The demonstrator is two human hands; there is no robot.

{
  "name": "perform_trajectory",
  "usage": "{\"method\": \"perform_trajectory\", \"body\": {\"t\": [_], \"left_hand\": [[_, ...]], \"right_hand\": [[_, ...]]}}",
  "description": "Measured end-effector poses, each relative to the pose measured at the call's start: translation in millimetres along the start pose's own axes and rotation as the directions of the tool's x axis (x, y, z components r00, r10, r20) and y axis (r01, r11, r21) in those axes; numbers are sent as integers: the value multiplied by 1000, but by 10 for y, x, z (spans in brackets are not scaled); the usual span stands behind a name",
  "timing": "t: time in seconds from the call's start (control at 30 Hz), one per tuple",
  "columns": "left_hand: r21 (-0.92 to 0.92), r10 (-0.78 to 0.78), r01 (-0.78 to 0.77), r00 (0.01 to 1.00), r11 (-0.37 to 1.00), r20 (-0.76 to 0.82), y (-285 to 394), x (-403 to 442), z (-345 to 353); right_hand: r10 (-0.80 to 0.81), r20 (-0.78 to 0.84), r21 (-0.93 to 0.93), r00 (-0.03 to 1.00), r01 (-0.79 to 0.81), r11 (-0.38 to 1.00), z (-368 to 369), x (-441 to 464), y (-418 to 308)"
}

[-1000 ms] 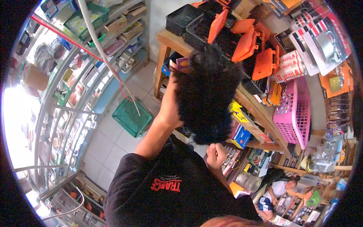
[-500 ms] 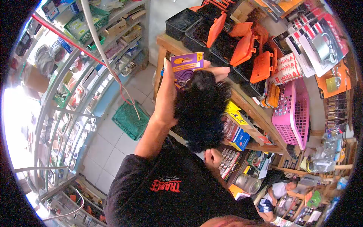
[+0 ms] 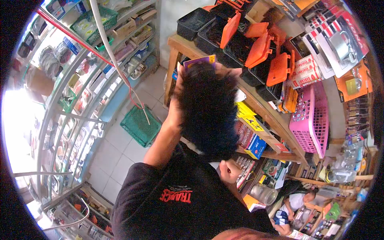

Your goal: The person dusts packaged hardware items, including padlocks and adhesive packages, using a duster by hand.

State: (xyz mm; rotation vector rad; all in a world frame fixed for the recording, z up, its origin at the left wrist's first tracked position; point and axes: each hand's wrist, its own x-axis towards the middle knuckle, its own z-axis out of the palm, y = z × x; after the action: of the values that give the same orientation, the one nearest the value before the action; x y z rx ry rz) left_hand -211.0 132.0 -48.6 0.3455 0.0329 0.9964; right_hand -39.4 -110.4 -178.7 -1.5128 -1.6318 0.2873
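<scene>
Closest to me, right under my view, sat the black shirt (image 3: 168,208) with its red lettering upside down! Then came the right hand (image 3: 230,172), fingers clenched in a fist at the lower end of a fluffy black duster (image 3: 210,112), the handle itself hidden from me! And the duster, blurred at its fringes, filled the middle of my view, covering most of the left hand's palm! Beyond it I had the left hand (image 3: 175,106), grasping a purple package (image 3: 202,60), thumb at one side, fingertips poking out at the other, only the card's top strip peeking over the bristles!

Past the hands stood the wooden tabletop (image 3: 179,43), crowded with black boxes (image 3: 195,23), orange lids (image 3: 258,50) tipped up among them, and a pink basket (image 3: 306,120) toward the right! Under it I spotted a blue-and-yellow box (image 3: 255,146), while a green basket (image 3: 138,125) lay on the floor tiles (image 3: 116,160) off to the left! And farther off, low on the right, another person (image 3: 296,201) in a white top sat near cluttered wooden shelving
</scene>
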Motion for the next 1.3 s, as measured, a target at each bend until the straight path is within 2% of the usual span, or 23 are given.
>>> {"method": "perform_trajectory", "body": {"t": [0.03,0.13,0.17,0.27,0.37,0.43,0.53,0.57,0.6,0.67,0.7,0.77,0.8,0.83,0.93,1.07,1.1,1.2,1.23,1.27,1.3], "left_hand": [[-194,-35,32,999,980,-12,-27,7,17],[-282,73,39,924,959,375,-10,58,-101],[-225,74,4,938,974,339,-10,41,-83],[-39,85,-77,966,996,243,-1,18,6],[152,81,-100,989,983,124,-4,-47,59],[-35,72,-66,980,997,184,-90,46,-27],[-303,44,26,974,953,222,-84,21,-35],[193,94,-91,996,977,-7,-44,-37,170],[125,61,-69,996,990,65,-56,-16,118],[-5,-1,2,975,1000,222,-68,85,-73],[-252,16,99,908,963,419,-53,111,-116],[165,25,-38,997,986,77,-62,-28,52],[195,24,-31,999,980,41,-64,-55,92],[152,24,-36,996,988,83,-74,-42,90],[21,22,-26,985,999,170,-115,-11,54],[-62,33,-20,978,998,207,-121,-2,2],[-103,37,-12,968,995,247,-129,24,-47],[-293,64,63,913,954,403,-109,18,-142],[-304,65,74,904,950,423,-123,15,-165],[-299,71,71,895,952,441,-117,16,-174],[-138,59,-2,908,991,416,-157,70,-213]], "right_hand": [[5,25,53,1000,-6,999,-24,78,-49],[57,78,-2,995,-57,998,-97,-212,203],[75,96,-19,993,-74,997,-106,-231,214],[-38,-125,82,991,48,995,3,-195,153],[-71,-24,37,997,72,997,-66,19,-49],[-78,131,26,988,75,997,-175,80,-127],[250,-119,26,961,-249,968,-13,-121,-42],[271,-70,27,960,-270,963,-60,-68,-89],[111,-78,-21,991,-113,993,-72,-59,-62],[-213,-81,-124,974,202,972,-63,-31,-16],[-86,-250,59,964,104,993,24,60,-136],[188,-140,137,972,-169,976,-41,-9,-132],[317,-73,166,946,-302,939,-69,6,-158],[136,10,102,991,-136,985,-141,104,-193],[98,-186,194,978,-61,979,-27,132,-235],[174,-125,189,977,-149,971,-65,60,-165],[126,-50,105,991,-120,987,-135,166,-267],[400,-19,123,916,-395,910,-138,87,-203],[405,-13,213,914,-394,894,-124,93,-222],[339,17,183,941,-336,924,-144,175,-304],[270,48,155,962,-274,949,-187,314,-439]]}}
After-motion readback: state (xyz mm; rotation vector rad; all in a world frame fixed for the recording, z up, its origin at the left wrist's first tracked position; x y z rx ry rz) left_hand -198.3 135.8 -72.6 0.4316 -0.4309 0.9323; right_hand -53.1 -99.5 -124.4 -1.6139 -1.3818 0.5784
